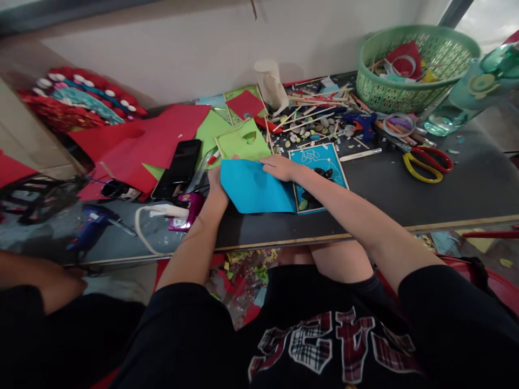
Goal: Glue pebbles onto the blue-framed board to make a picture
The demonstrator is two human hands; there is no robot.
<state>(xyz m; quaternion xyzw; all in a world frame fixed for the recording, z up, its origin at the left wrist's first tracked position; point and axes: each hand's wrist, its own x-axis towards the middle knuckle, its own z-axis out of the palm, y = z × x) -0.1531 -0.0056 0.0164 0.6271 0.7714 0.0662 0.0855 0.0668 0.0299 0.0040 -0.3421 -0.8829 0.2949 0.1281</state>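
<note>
One long, dark grey tabletop with a pale wooden edge (405, 208) stretches across the view. Several overlapping sheets of bright red paper (178, 129) lie on its left half. At the back right stands an oval green plastic basket with slotted sides (383, 89), holding red paper and craft odds and ends; just beside it is a clear green bottle (446, 116).

Near the front edge, in the middle, is a blue paper sheet with angled corners (259, 189). The left hand (218, 186) is closed on its left edge, fingers partly hidden. The right hand (281, 167) lies over the upper edge, palm down and fingers close together; whether it grips cannot be told. The sheet's right end meets a blue panel in a thin wooden frame (330, 154), which has white line drawing and black stones (323, 173) on it. Whether sheet and panel are joined is unclear.

Another person's forearm (44, 275) is at the far left. Left of the sheet lie a black smartphone (184, 162), a glossy purple object with a white cord (188, 213) and a dark blue glue gun (91, 221). To the right are scissors with red and yellow handles (413, 150). Behind the framed panel are scattered thin wooden sticks (310, 125) and small pebbles (320, 128).
</note>
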